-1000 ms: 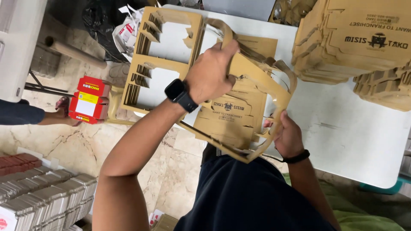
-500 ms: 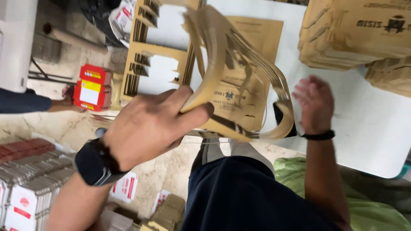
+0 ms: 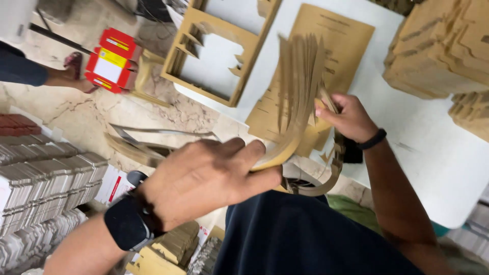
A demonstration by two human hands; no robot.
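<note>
My left hand (image 3: 209, 178), with a dark watch on its wrist, grips the near end of a curved bundle of brown cardboard strips (image 3: 298, 97), offcuts from die-cut sheets. The strips bend upward and fan out over the white table (image 3: 438, 153). My right hand (image 3: 346, 117), a black band on its wrist, holds the same bundle on its right side near the table edge. Beneath the strips lies a stack of flat printed brown cardboard blanks (image 3: 336, 40). A brown cardboard frame with cut-out windows (image 3: 219, 51) rests at the table's left edge.
Tall piles of brown cardboard blanks (image 3: 443, 46) stand at the table's right. A red and yellow box (image 3: 111, 61) sits on the marble floor beside another person's foot (image 3: 69, 71). Stacks of white folded cartons (image 3: 46, 178) fill the left. Loose strips (image 3: 137, 145) lie on the floor.
My left hand has come down off the cardboard frame toward my body, pulling the strip bundle loose. My right hand has moved in and taken hold of the bundle. The frame stays on the table.
</note>
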